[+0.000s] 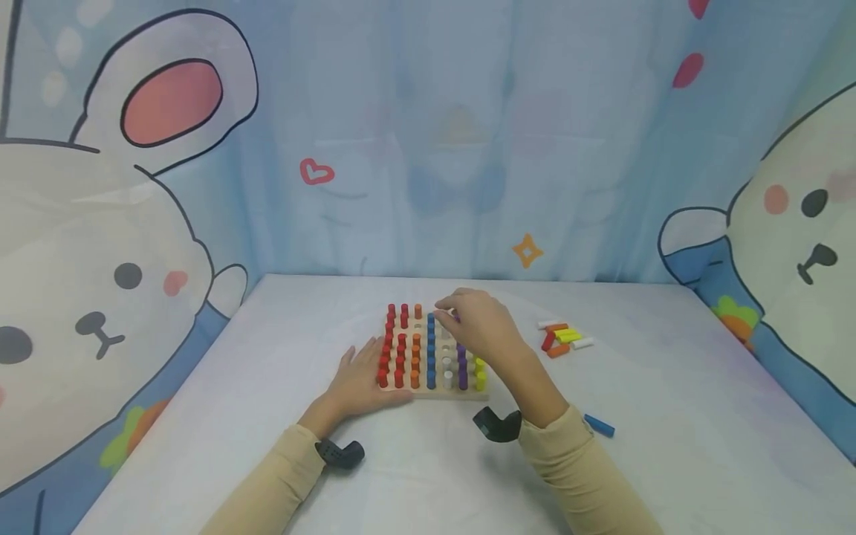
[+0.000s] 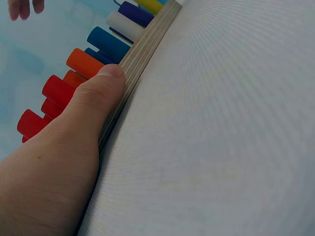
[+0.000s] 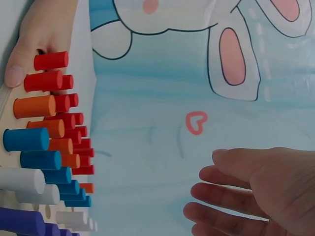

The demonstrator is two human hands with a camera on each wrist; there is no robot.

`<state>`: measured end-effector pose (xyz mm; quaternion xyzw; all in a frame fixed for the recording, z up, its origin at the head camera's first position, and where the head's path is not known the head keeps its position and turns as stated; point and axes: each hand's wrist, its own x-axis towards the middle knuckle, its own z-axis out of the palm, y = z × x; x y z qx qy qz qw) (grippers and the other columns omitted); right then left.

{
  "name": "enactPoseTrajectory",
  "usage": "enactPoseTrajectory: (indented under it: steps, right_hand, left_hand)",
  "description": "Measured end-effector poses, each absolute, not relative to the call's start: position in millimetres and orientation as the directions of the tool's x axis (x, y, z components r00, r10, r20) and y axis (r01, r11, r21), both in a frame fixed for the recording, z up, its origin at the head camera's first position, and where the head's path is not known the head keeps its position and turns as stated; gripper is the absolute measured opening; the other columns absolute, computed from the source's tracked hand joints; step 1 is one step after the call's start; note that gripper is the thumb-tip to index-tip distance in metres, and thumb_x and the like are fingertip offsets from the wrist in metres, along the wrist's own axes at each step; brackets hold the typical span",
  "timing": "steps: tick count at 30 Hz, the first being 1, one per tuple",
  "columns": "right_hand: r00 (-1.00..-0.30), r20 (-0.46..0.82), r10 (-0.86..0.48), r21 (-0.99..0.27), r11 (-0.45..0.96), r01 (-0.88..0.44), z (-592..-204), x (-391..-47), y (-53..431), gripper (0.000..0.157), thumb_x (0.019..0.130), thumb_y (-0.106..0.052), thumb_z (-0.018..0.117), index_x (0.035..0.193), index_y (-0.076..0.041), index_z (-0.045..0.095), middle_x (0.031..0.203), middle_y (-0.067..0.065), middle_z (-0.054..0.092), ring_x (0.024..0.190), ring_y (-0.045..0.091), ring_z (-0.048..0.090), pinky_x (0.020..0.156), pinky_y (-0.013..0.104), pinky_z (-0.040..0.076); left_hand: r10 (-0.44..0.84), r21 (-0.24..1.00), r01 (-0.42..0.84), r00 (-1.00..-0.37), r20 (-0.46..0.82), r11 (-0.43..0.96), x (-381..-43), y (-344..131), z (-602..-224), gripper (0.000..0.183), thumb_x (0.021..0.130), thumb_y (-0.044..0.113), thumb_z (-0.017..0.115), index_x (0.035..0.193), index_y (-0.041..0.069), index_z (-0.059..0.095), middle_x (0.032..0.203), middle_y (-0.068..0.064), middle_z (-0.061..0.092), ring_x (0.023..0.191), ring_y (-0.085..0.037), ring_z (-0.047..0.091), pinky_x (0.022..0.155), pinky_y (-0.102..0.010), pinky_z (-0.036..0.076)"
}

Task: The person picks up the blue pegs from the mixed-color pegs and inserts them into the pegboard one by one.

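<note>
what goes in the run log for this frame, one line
left hand: rests flat against wooden pegboard edge | right hand: over far rows, fingers open, holds nothing visible | loose pegs: on table, right of board

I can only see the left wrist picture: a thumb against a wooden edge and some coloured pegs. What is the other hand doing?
Observer: The right hand is over the far part of the pegboard, fingers relaxed; I cannot tell whether it holds anything.

Visitor: Are there pegs anywhere besides the board?

Observer: Yes. A small heap of loose pegs lies on the table to the right of the board, and one blue peg lies alone near the right sleeve.

Visitor: And my hand, is it only the thumb touching?

Observer: No. The left hand lies flat on the table, along the board's left near corner beside the red pegs.
</note>
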<state>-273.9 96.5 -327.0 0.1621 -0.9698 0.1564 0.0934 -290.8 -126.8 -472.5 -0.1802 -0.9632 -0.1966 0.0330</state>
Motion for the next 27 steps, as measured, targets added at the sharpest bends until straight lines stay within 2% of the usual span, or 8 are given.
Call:
enactPoseTrajectory:
  steps: [6, 14, 22, 27]
  right_hand:
    - [-0.898, 0.258, -0.357, -0.268, 0.866, -0.421, -319.8, -265.7, 101.9, 0.032, 0.093, -0.034, 0.060, 0.118, -0.016, 0.068, 0.111, 0.003, 0.069, 0.094, 0.018, 0.065, 0.081, 0.036, 0.056]
    - [-0.795, 0.325, -0.513, -0.296, 0.743, -0.600, -310.9, -260.7, 117.1, 0.027, 0.091, -0.030, 0.064, 0.114, -0.016, 0.070, 0.100, -0.003, 0.069, 0.085, 0.010, 0.062, 0.074, 0.028, 0.055]
    - [-0.778, 0.392, -0.491, -0.307, 0.727, -0.614, -300.3, -257.5, 132.1, 0.028, 0.091, -0.031, 0.063, 0.114, -0.016, 0.069, 0.102, -0.003, 0.069, 0.093, 0.013, 0.064, 0.083, 0.035, 0.055]
    - [-0.775, 0.397, -0.492, -0.298, 0.729, -0.616, -294.8, -256.2, 141.6, 0.029, 0.091, -0.030, 0.064, 0.116, -0.016, 0.068, 0.103, -0.001, 0.068, 0.095, 0.015, 0.064, 0.083, 0.036, 0.055]
  left_hand:
    - [0.332, 0.365, 0.360, -0.933, 0.140, 0.859, -291.1, -127.4, -474.5, 0.114, 0.069, 0.083, 0.051, 0.153, 0.014, 0.017, 0.157, -0.005, 0.026, 0.147, -0.024, 0.017, 0.117, -0.056, 0.010]
    - [0.331, 0.368, 0.360, -0.933, 0.141, 0.858, -290.6, -128.1, -474.7, 0.114, 0.069, 0.083, 0.051, 0.153, 0.014, 0.018, 0.157, -0.005, 0.026, 0.147, -0.025, 0.018, 0.117, -0.056, 0.010]
    - [0.329, 0.375, 0.354, -0.935, 0.131, 0.857, -291.1, -126.7, -475.2, 0.113, 0.068, 0.084, 0.051, 0.153, 0.016, 0.017, 0.158, -0.004, 0.026, 0.147, -0.024, 0.017, 0.117, -0.056, 0.009]
    - [0.339, 0.374, 0.364, -0.931, 0.133, 0.853, -290.9, -128.1, -472.0, 0.114, 0.069, 0.083, 0.051, 0.153, 0.015, 0.016, 0.158, -0.005, 0.025, 0.147, -0.024, 0.017, 0.117, -0.056, 0.009]
